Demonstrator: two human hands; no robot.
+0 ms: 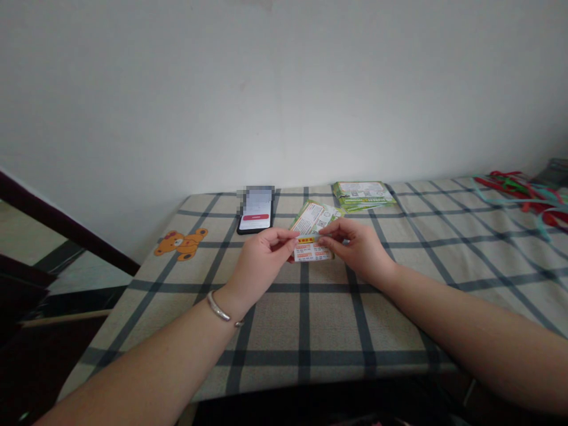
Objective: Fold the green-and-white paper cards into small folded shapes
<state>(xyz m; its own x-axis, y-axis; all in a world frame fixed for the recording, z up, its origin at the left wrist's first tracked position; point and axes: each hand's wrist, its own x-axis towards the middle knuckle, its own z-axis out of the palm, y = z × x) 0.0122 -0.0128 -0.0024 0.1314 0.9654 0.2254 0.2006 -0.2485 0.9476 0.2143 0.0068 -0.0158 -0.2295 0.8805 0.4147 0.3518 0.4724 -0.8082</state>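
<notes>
Both of my hands pinch a small printed card [313,253], white with orange boxes and a yellow band along its top. My left hand [266,254] grips its left edge between thumb and fingers; a silver open bangle sits on that wrist. On the opposite edge, my right hand [352,245] is closed the same way. Just beyond the held card lie green-and-white printed cards [310,216], partly covered by my fingers. Farther back near the wall rests a stack of similar cards [364,192].
A phone [256,222] with a lit screen lies left of the cards. The checked tablecloth [275,331] carries a bear figure [181,244] near the left edge. Red, green and pale blue ribbons [528,198] are heaped at far right. A white wall [284,94] borders the table's back.
</notes>
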